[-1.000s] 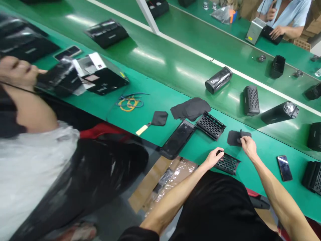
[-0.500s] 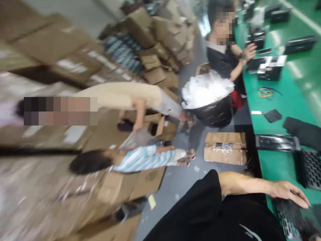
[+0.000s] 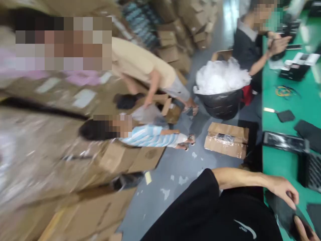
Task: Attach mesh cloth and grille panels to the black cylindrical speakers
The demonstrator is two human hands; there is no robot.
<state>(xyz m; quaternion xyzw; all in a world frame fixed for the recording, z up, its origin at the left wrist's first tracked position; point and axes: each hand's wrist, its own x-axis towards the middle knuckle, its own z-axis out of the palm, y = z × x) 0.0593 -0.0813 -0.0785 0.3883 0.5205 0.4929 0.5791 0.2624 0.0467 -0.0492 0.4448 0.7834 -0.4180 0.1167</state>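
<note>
My left hand (image 3: 284, 192) reaches over the edge of the green table (image 3: 278, 167), its fingers curled onto a dark, flat, smooth panel or casing (image 3: 284, 211). My right hand (image 3: 303, 231) shows only in part at the lower right corner, with its fingers on the same dark piece. The kind of piece is unclear through the blur. Beyond it on the table lie a black device with a glossy face (image 3: 286, 142), a black part with a mesh front (image 3: 313, 172) and a dark sheet (image 3: 309, 134).
A taped carton (image 3: 227, 140) and a black bin (image 3: 220, 105) full of white sheeting stand on the floor. A seated co-worker (image 3: 250, 47) is farther along the table. Two people stand by stacked cartons at left. A cable coil (image 3: 284, 91) lies on the table.
The view has shifted. The dark piece under my hands shows a smooth face where slots showed before. My left fingers are more curled, and my right fingers now show on the piece.
</note>
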